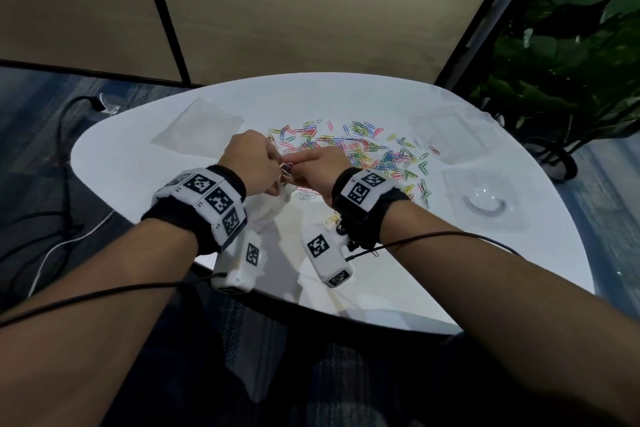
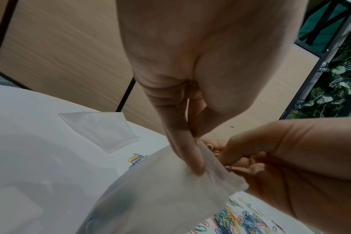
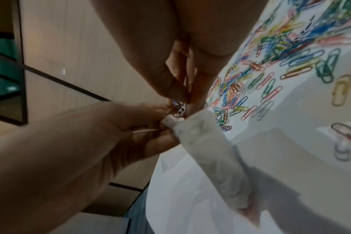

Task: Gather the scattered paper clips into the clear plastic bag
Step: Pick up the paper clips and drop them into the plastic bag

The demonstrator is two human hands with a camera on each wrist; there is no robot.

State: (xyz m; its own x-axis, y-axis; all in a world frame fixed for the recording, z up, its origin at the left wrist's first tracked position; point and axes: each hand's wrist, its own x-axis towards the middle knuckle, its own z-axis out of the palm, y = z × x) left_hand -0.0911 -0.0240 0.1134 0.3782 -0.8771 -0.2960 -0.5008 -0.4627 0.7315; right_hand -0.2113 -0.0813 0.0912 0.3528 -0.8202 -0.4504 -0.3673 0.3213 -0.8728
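Observation:
Colourful paper clips (image 1: 363, 149) lie scattered across the middle of the white table (image 1: 381, 270). My left hand (image 1: 277, 180) pinches the rim of the clear plastic bag (image 1: 273, 208), which hangs down to the table near the front edge. In the left wrist view its fingers (image 2: 192, 159) clamp the bag (image 2: 160, 197) at its mouth. My right hand (image 1: 294, 166) is at the bag's mouth, pinching a few paper clips (image 3: 178, 109) just above the opening. The bag (image 3: 210, 150) looks crumpled; what lies inside it is not visible.
A second flat plastic bag (image 1: 199, 126) lies at the table's back left. Two clear plastic tray pieces (image 1: 450, 139) (image 1: 485, 201) sit on the right. A plant (image 1: 571, 62) stands beyond the right edge and cables (image 1: 62, 149) trail on the floor at left.

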